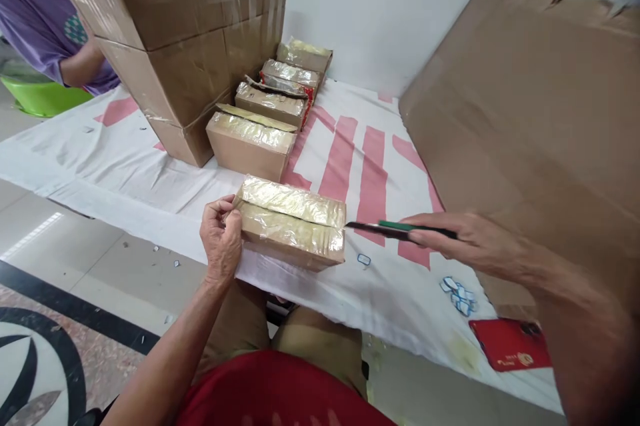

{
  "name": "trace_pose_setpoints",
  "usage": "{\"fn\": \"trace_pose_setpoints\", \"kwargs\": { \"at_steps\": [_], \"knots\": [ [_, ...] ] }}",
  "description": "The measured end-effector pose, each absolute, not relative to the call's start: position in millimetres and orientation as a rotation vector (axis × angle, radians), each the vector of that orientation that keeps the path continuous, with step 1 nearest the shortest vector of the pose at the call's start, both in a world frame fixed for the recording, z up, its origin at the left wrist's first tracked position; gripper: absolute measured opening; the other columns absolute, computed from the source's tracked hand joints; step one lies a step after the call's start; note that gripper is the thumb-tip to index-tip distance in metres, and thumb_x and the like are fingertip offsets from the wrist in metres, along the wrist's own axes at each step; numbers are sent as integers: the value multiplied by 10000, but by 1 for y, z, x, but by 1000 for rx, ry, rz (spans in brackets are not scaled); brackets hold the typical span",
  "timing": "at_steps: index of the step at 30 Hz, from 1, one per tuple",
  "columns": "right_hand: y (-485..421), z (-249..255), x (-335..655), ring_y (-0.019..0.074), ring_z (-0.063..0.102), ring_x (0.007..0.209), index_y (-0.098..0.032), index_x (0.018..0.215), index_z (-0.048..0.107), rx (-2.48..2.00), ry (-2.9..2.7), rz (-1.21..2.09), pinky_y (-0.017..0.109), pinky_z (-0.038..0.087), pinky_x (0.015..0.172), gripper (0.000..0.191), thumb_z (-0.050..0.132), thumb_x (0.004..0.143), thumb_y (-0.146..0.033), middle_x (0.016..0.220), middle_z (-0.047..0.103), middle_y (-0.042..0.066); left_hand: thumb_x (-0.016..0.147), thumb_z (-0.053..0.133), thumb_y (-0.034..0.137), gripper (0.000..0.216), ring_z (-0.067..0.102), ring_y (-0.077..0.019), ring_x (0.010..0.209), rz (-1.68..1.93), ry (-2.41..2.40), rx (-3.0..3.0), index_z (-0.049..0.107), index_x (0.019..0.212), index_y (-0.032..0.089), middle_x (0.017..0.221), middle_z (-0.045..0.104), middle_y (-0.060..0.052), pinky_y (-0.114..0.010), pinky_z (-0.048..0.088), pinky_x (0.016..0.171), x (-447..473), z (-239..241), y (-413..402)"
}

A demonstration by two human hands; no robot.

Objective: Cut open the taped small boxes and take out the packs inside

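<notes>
In front of me at the table's near edge lies a small cardboard box (pixel 293 223), its top sealed with shiny yellowish tape and a dark slit running along the seam. My left hand (pixel 223 236) is closed on the box's left end, thumb on the near side. My right hand (pixel 445 236) grips a utility knife (pixel 390 229) with a green and black handle. The knife points left, and its tip is at the right end of the seam; whether it touches the tape I cannot tell.
Several taped boxes (pixel 250 146) stand in a row behind, beside a tall carton stack (pixel 185 73). A large cardboard sheet (pixel 525 113) leans at right. Small blue-edged labels (pixel 459 296) and a red phone (pixel 511 345) lie nearby. Another person's purple sleeve (pixel 35 26) shows at left.
</notes>
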State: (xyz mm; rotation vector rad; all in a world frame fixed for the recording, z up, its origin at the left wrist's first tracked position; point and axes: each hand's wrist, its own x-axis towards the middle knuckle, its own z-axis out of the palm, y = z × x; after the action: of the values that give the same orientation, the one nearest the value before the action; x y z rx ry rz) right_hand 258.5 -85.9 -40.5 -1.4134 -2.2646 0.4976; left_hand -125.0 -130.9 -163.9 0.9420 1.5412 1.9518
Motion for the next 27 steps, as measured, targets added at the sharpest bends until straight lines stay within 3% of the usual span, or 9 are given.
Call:
{"fn": "trace_pose_setpoints", "kwargs": {
  "at_steps": [3, 5, 7, 10, 15, 19, 21, 25, 27],
  "knots": [
    [-101, -78, 289, 194, 653, 609, -246, 1136, 789, -1632, -2188, 483, 311, 449, 510, 438, 558, 985, -586, 761, 752, 37, 859, 675, 320, 187, 663, -198, 1042, 1936, 1534, 952, 626, 992, 199, 1109, 704, -62, -332, 491, 968, -122, -163, -133],
    [-107, -119, 292, 234, 693, 737, -221, 1158, 770, -1677, -2157, 267, 336, 489, 578, 430, 518, 983, -522, 907, 779, 76, 908, 656, 407, 273, 658, -202, 1029, 1900, 1551, 956, 655, 1082, 196, 1103, 705, -59, -325, 500, 940, -122, -160, -137],
    [-110, -159, 289, 262, 689, 793, -210, 1139, 765, -1724, -2182, 116, 371, 514, 645, 401, 498, 967, -454, 913, 768, 98, 942, 612, 480, 345, 655, -218, 1038, 1852, 1577, 992, 680, 1126, 196, 1111, 714, -62, -330, 508, 924, -124, -155, -144],
    [-111, -187, 276, 309, 683, 908, -202, 1110, 764, -1750, -2174, 21, 446, 529, 764, 381, 513, 949, -439, 993, 759, 137, 888, 683, 500, 425, 662, -253, 1082, 1732, 1602, 1089, 699, 1188, 201, 1170, 732, -72, -352, 516, 939, -130, -148, -155],
    [-122, -136, 220, 311, 689, 1059, -220, 1163, 737, -1456, -2068, 45, 471, 515, 899, 367, 539, 1004, -485, 1134, 750, 127, 772, 817, 435, 574, 688, -254, 1059, 1631, 1485, 1051, 682, 1280, 203, 1282, 725, -94, -371, 535, 946, -136, -142, -163],
    [-134, -95, 161, 289, 705, 1043, -239, 1235, 710, -1197, -2134, 195, 451, 528, 907, 336, 585, 997, -440, 1182, 752, 106, 723, 865, 376, 448, 694, -220, 983, 1643, 1261, 899, 712, 1113, 217, 1119, 761, -56, -352, 551, 903, -141, -142, -159],
    [-136, -88, 143, 293, 711, 1007, -252, 1175, 733, -1158, -2138, 196, 456, 528, 877, 276, 620, 972, -400, 1124, 773, 90, 690, 882, 367, 408, 692, -241, 1027, 1629, 1215, 864, 718, 1031, 216, 1127, 757, -62, -375, 550, 929, -145, -143, -159],
    [-135, -83, 132, 252, 719, 882, -260, 951, 761, -1084, -2109, 273, 420, 526, 809, 173, 600, 982, -314, 937, 790, 44, 742, 839, 381, 289, 615, -313, 1283, 1705, 1306, 982, 731, 950, 212, 1379, 673, -97, -451, 473, 1096, -153, -145, -164],
    [-130, -80, 130, 242, 724, 882, -254, 942, 759, -1081, -2075, 347, 408, 535, 817, 179, 590, 983, -298, 935, 794, 40, 791, 800, 368, 190, 619, -295, 1269, 1790, 1447, 1141, 719, 870, 214, 1306, 695, -84, -442, 447, 1119, -154, -142, -170]
  ]
}}
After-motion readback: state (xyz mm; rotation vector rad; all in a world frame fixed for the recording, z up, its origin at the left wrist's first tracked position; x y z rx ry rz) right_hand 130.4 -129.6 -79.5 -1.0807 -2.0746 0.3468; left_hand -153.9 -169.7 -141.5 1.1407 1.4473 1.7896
